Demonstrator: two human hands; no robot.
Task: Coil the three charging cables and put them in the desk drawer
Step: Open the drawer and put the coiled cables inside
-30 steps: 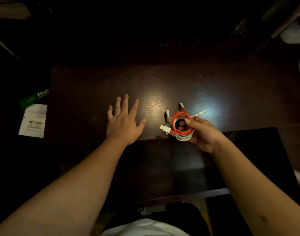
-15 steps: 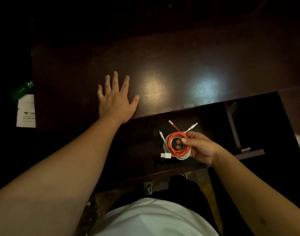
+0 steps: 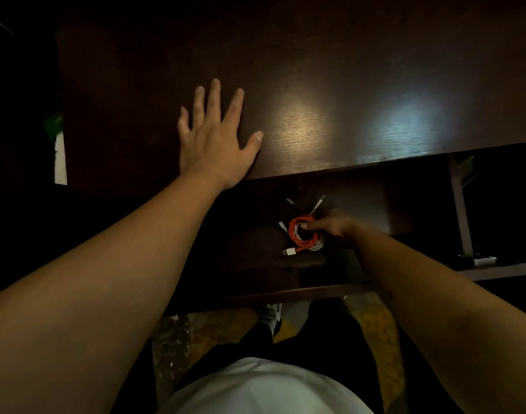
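Note:
A bundle of coiled cables (image 3: 303,238), an orange coil on top of white ones with white plugs sticking out, is down inside the open desk drawer (image 3: 285,291). My right hand (image 3: 335,227) reaches into the drawer and its fingers are closed on the right side of the bundle. My left hand (image 3: 215,135) lies flat, fingers spread, on the dark wooden desktop (image 3: 330,85) near its front edge, to the left of the drawer. The dim light hides whether the bundle rests on the drawer floor.
The drawer's right side rail (image 3: 462,210) runs toward me with a small white piece (image 3: 484,260) at its end. White paper (image 3: 60,156) and a green item (image 3: 54,124) sit beyond the desk's left edge. My legs and a shoe (image 3: 272,315) are below the drawer front.
My right hand carried the cable bundle from the desktop's front edge down and into the open drawer. My left hand stayed flat on the desktop.

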